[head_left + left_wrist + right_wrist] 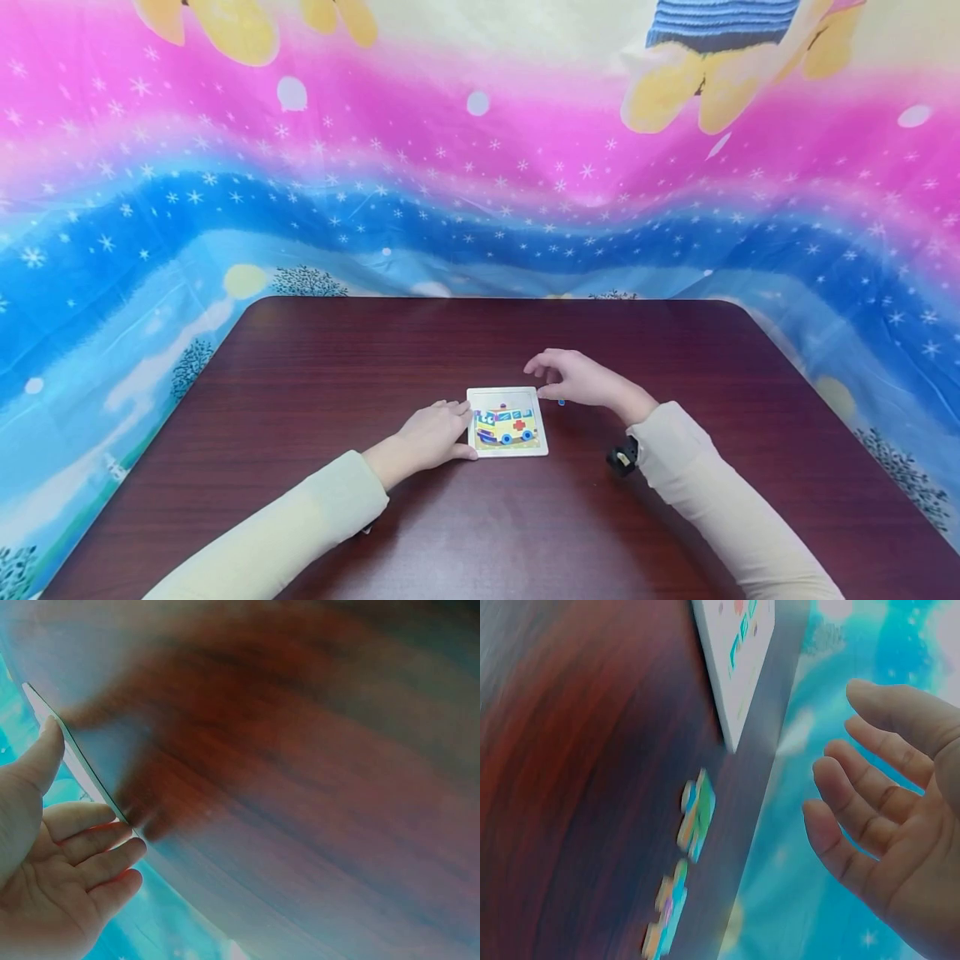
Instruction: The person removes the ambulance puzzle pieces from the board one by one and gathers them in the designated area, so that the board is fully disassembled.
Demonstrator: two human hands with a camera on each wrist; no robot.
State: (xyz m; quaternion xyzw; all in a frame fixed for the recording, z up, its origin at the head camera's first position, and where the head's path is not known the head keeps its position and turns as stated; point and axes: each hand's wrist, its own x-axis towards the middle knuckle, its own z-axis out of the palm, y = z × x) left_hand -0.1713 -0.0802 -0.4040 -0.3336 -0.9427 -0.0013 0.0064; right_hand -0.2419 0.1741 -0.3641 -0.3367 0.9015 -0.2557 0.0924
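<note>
A small framed jigsaw puzzle (507, 448) lies flat on the table, its picture a yellow ambulance (510, 426) with a red cross and blue wheels. My left hand (426, 435) rests at its left side, fingers and thumb touching the frame's edge. In the left wrist view that thumb (46, 754) lies along the edge, with fairly straight fingers beside it. My right hand (585, 379) hovers just beyond the puzzle's upper right corner, fingers loosely bent and holding nothing. Two loose jigsaw pieces (698, 816) lie below that hand in the right wrist view; the head view mostly hides them.
The dark red wooden table (337, 358) has rounded far corners. Behind it hangs a printed cloth (480, 183) in pink and blue with snowflakes, reaching round both sides. A black wrist strap device (622, 457) sits at the right cuff.
</note>
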